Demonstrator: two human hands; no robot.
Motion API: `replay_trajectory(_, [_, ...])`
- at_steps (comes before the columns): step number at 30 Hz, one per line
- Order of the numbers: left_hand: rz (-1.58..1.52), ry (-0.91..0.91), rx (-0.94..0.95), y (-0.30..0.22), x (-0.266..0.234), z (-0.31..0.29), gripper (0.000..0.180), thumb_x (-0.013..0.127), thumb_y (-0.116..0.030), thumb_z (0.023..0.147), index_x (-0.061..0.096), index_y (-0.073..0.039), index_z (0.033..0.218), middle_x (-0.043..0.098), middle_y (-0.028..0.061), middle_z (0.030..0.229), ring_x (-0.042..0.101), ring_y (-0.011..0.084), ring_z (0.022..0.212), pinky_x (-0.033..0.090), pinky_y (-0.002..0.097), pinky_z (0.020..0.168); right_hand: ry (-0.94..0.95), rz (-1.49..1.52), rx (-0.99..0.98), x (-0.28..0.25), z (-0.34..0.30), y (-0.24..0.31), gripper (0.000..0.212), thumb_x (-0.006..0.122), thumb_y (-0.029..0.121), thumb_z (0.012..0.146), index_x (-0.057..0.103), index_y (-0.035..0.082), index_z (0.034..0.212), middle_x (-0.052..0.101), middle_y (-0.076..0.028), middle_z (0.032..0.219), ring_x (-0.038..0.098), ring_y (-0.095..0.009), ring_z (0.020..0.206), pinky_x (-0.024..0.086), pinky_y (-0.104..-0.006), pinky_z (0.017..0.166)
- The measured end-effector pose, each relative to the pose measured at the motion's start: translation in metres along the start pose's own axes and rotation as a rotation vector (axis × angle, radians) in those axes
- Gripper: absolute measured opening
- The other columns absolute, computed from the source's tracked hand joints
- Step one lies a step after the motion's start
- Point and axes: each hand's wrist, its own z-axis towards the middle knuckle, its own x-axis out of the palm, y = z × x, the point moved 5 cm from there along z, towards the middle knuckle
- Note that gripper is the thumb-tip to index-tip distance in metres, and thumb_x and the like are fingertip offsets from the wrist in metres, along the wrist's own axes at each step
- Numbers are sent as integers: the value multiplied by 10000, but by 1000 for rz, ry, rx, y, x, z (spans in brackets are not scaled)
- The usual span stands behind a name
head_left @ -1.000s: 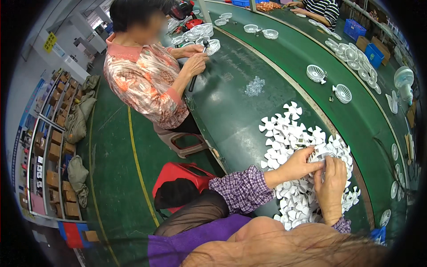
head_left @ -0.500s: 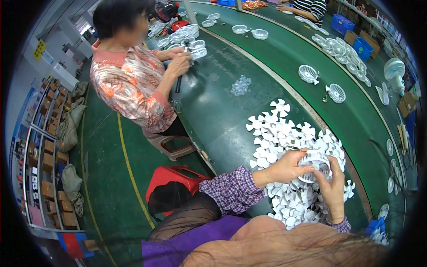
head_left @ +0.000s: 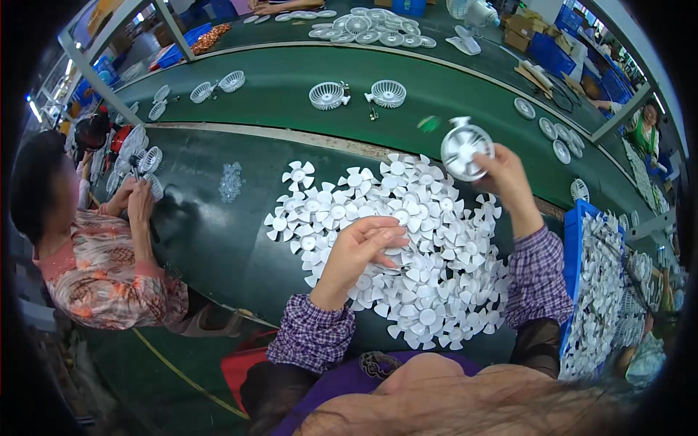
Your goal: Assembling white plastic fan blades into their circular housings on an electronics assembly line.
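My right hand (head_left: pixel 502 178) grips a round white fan housing (head_left: pixel 465 154) by its near right edge, holding it up beside the green conveyor belt (head_left: pixel 291 120). White blades show inside the housing's ring, and a short stub juts from its top. Over a heap of loose white fan blades (head_left: pixel 429 291) hovers my left hand (head_left: pixel 360 251), its fingers partly bent and thumb apart. I see nothing held in it, though its fingertips are over the blades.
Two white fan housings (head_left: pixel 329 95) with small attached parts sit on the belt. A blue bin (head_left: pixel 574 269) of white parts stands at my right. Clear small pieces (head_left: pixel 231 182) lie on the dark green table. At the left, a co-worker (head_left: pixel 109 254) handles white fan parts.
The view has swung to the right. My left hand has let go of the fan housing and moved over the blade heap. My right hand has carried the housing away toward the belt.
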Motion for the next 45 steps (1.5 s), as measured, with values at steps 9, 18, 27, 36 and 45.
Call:
replay_trajectory(9, [45, 4, 35, 4, -2, 0, 185, 567, -139, 932, 599, 9, 1039, 669, 119, 921, 662, 144, 729, 486, 202, 490, -240, -344, 27, -94, 24, -77, 232, 645, 138, 819, 625, -30, 978, 642, -64, 817, 598, -127, 752, 463, -265, 633])
replay_trajectory(18, [63, -65, 26, 9, -9, 5, 165, 574, -149, 930, 601, -6, 1009, 671, 95, 869, 634, 101, 652, 439, 175, 455, -121, -961, -405, 9, 124, -25, 168, 581, 158, 790, 643, 24, 869, 647, -165, 881, 600, -346, 862, 482, -415, 779])
replay_trajectory(27, [71, -30, 18, 10, -7, 1, 158, 567, -136, 931, 594, -14, 1027, 666, 82, 878, 635, 101, 663, 432, 176, 464, -216, -1392, -685, 89, 191, -42, 269, 593, 73, 761, 620, 40, 1027, 555, -123, 1207, 554, -341, 1032, 482, -444, 853])
replay_trajectory(36, [-8, 19, -5, 7, -9, 1, 160, 559, -147, 939, 593, -22, 1033, 666, 77, 892, 623, 94, 681, 436, 187, 487, -179, -1318, -193, 117, 203, -28, 216, 646, 252, 804, 685, 42, 840, 668, -202, 919, 645, -346, 882, 507, -453, 769])
replay_trajectory(45, [-23, 45, -28, 13, -3, 3, 164, 556, -143, 939, 593, -15, 1033, 670, 80, 901, 622, 91, 678, 434, 182, 485, -101, -1191, -470, 174, 196, -19, 331, 525, 64, 769, 653, 121, 1069, 671, -196, 929, 646, -379, 851, 510, -475, 766])
